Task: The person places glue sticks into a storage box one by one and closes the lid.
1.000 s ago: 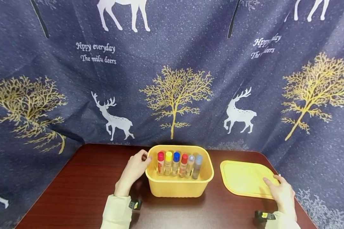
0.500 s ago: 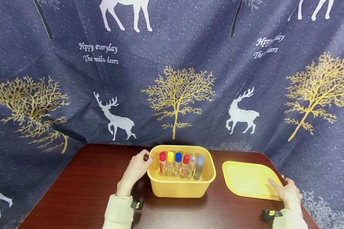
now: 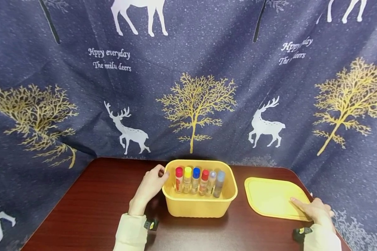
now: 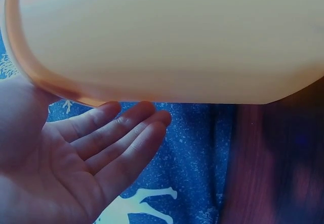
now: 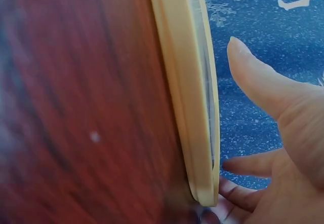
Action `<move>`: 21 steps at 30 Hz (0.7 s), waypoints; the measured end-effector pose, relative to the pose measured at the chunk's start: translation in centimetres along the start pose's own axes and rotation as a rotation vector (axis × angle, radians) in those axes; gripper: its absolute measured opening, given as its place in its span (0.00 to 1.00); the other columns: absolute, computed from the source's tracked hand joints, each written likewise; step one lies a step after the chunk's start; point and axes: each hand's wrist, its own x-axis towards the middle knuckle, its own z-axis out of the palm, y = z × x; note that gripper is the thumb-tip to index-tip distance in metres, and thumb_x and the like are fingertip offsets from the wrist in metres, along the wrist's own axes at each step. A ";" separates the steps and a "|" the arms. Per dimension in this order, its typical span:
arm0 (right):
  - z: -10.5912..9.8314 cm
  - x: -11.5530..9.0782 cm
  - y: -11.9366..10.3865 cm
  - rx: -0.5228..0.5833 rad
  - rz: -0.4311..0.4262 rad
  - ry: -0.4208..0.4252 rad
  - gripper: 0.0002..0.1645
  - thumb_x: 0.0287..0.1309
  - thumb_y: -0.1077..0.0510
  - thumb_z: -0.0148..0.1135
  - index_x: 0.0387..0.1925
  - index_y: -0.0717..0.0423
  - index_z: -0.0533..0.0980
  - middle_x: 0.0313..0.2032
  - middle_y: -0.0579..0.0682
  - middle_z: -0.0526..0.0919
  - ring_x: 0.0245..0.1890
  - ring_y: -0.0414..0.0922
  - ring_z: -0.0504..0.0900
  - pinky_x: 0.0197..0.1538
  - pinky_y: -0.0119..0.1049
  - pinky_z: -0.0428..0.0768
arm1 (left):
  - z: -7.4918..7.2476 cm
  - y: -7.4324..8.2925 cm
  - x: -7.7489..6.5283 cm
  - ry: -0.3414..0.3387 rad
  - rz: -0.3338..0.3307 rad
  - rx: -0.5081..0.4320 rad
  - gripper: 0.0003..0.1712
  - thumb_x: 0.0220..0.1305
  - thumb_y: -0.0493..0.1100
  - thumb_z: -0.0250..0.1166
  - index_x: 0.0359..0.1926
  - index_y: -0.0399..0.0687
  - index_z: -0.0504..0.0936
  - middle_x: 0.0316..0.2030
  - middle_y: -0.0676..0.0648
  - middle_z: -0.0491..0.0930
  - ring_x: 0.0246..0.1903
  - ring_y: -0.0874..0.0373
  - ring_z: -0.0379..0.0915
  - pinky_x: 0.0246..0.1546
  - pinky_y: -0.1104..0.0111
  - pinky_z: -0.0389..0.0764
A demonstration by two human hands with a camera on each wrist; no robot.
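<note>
A yellow plastic bin [image 3: 198,208] stands uncovered in the middle of the table. Inside it, several small clear bottles [image 3: 204,186] with red, yellow, blue and pale caps stand upright in a row. My left hand [image 3: 149,186] holds the bin's left rim, thumb over the edge; its fingertips meet the outer wall in the left wrist view. To the right lies a flat yellow lid [image 3: 270,197]. My right hand [image 3: 317,211] is at the lid's right corner. In the right wrist view its thumb is raised apart from the lid, with the other fingertips by the edge.
The dark red-brown table [image 3: 110,195] has its right edge close beside my right hand. Behind it hangs a dark blue cloth [image 3: 176,52] printed with deer and trees. A wrist camera strap [image 3: 151,225] sits on my left wrist.
My right hand has shifted slightly right along with the lid's corner, and its thumb lies flatter over the lid. The left hand keeps its hold on the bin. The head view has turned a little.
</note>
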 end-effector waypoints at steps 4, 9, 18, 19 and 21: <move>-0.2 0.5 -0.4 -0.015 0.018 -0.014 0.72 0.47 0.22 0.60 0.56 0.89 0.54 0.48 0.90 0.56 0.51 0.87 0.50 0.50 0.75 0.58 | -0.1 0.0 -0.1 0.005 -0.007 0.001 0.06 0.65 0.45 0.63 0.36 0.47 0.78 0.28 0.50 0.79 0.28 0.57 0.74 0.33 0.63 0.77; -0.4 0.9 -1.0 -0.069 0.022 -0.030 0.73 0.46 0.23 0.62 0.57 0.90 0.54 0.53 0.91 0.54 0.54 0.88 0.47 0.54 0.77 0.52 | -0.1 -0.1 0.0 -0.002 -0.012 0.002 0.07 0.65 0.45 0.63 0.37 0.46 0.78 0.28 0.50 0.79 0.28 0.57 0.74 0.33 0.64 0.77; -0.7 1.3 -1.6 -0.083 -0.056 -0.057 0.71 0.44 0.26 0.67 0.53 0.91 0.55 0.51 0.88 0.63 0.51 0.83 0.64 0.51 0.68 0.67 | -0.4 -0.3 0.0 -0.004 0.001 0.002 0.07 0.65 0.44 0.62 0.37 0.46 0.79 0.29 0.50 0.80 0.28 0.58 0.75 0.33 0.63 0.77; -0.6 1.5 -1.5 -0.076 -0.074 -0.069 0.70 0.44 0.27 0.67 0.52 0.92 0.57 0.51 0.87 0.64 0.51 0.81 0.66 0.51 0.67 0.69 | -0.4 -0.3 0.0 -0.004 0.001 0.003 0.07 0.65 0.44 0.62 0.37 0.46 0.78 0.29 0.50 0.80 0.28 0.58 0.75 0.33 0.63 0.77; -0.5 1.9 -1.3 -0.049 -0.102 -0.099 0.68 0.44 0.27 0.68 0.50 0.92 0.58 0.49 0.86 0.67 0.50 0.79 0.69 0.51 0.66 0.71 | -0.5 -0.4 0.0 -0.006 0.002 0.005 0.06 0.65 0.44 0.62 0.38 0.46 0.78 0.29 0.50 0.80 0.28 0.58 0.75 0.33 0.63 0.77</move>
